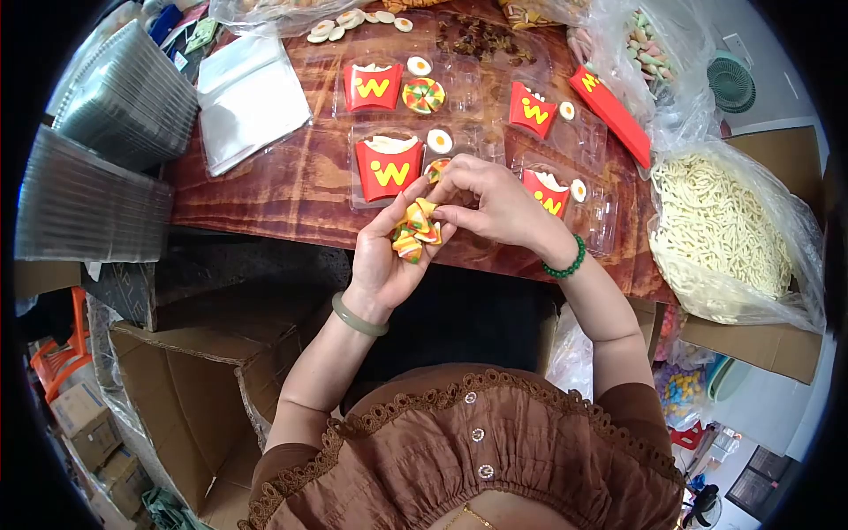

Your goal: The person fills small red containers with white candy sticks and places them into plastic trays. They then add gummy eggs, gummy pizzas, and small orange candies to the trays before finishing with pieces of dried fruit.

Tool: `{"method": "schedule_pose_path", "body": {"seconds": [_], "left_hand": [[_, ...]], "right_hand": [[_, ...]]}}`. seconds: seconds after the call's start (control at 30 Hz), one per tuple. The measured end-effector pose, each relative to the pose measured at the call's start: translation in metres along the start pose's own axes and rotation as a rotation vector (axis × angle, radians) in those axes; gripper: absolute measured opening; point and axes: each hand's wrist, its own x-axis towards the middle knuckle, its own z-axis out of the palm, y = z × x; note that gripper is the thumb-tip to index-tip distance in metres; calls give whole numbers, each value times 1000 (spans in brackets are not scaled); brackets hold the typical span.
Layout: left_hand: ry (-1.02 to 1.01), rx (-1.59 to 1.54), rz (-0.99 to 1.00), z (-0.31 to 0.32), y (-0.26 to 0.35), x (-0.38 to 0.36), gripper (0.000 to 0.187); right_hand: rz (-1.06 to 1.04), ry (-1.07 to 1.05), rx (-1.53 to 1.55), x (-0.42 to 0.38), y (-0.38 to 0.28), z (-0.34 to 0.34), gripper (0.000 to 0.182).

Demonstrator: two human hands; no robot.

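My left hand [378, 265] is turned palm up above the table's front edge, with several small pizza-slice gummies [409, 243] in yellow, red and green held in its fingers. My right hand [499, 203] reaches over it, thumb and bent fingers pinched at the edge of an upper slice. Just beyond the fingers, more pizza slices [437, 168] lie in a clear plastic tray, partly covered by my right hand. That tray also has a red fries box [389, 170] with pale sticks and a fried-egg gummy [439, 141].
Other clear trays carry red boxes [371, 87], egg gummies [419, 66] and a round pizza [424, 95]. Stacked flat red boxes [611, 115] lie right. A bag of pale strands [720, 230] stands beside the table. Plastic bags [252, 102] and stacked trays [128, 93] are left.
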Motion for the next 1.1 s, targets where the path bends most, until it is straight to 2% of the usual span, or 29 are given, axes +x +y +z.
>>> {"method": "schedule_pose_path", "body": {"seconds": [0.1,0.17,0.23,0.3,0.37,0.47,0.53,0.57,0.63,0.67,0.7,0.77,0.87,0.9,0.97,1.1], "left_hand": [[11,-18,-2,-3,1,-2,42],[29,-12,-25,-1,3,-6,41],[44,-6,-49,0,4,-9,40],[79,-2,-37,-1,4,-14,39],[78,0,-41,-4,5,-15,39],[71,-2,-37,-7,5,-15,39],[69,-3,-37,-9,5,-14,39],[79,-5,-42,-9,4,-14,39],[86,-4,-54,-10,3,-12,38],[93,-11,-51,-11,2,-11,38],[102,-19,-46,-11,2,-10,38],[101,-24,-46,-12,3,-10,38],[98,-35,-45,-11,5,-11,38],[96,-35,-49,-11,4,-11,39],[98,-40,-48,-11,4,-10,39],[99,-27,-35,-12,4,-10,40]], "right_hand": [[-46,23,28,-2,8,2,14],[176,68,449,-7,12,1,13],[170,115,410,-6,-4,-16,12],[214,-14,-13,-1,-12,-32,14],[176,-13,95,2,13,-27,15],[269,-81,189,11,23,-28,15],[380,-246,235,17,24,-27,17],[381,-244,236,21,24,-26,17],[466,-350,19,31,15,-24,19],[377,-221,-110,29,19,-17,20],[377,-222,-110,26,17,-15,20],[215,26,-283,23,11,-10,17],[116,63,-114,11,13,-6,15],[120,62,-115,9,17,-4,15],[-9,38,-130,4,26,1,15],[35,103,-87,3,29,7,14]]}}
